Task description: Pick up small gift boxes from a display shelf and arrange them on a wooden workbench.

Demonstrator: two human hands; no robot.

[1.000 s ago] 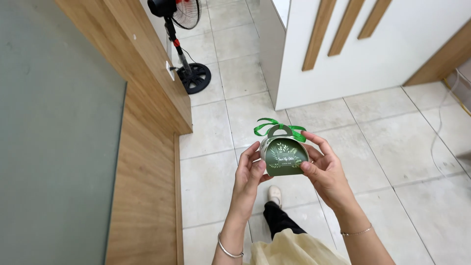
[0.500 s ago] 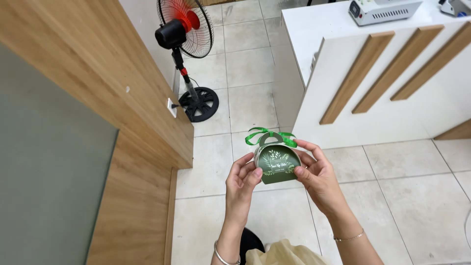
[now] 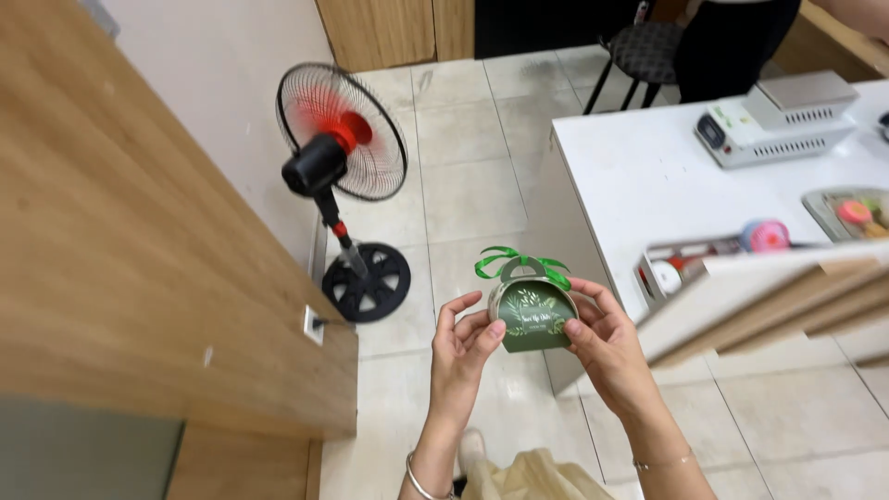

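Left hand point(image 3: 463, 338) and right hand point(image 3: 602, 343) are pinching, fingertips grasping, a small domed green card gift box point(image 3: 531, 318) topped with glossy green ribbon point(image 3: 520, 264).

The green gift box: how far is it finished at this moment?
Done: the gift box stands closed, with a green ribbon tied in a bow at its handle. In hand: the left hand and right hand hold it by its sides. Left: it is not yet set down; the white counter is beside it.
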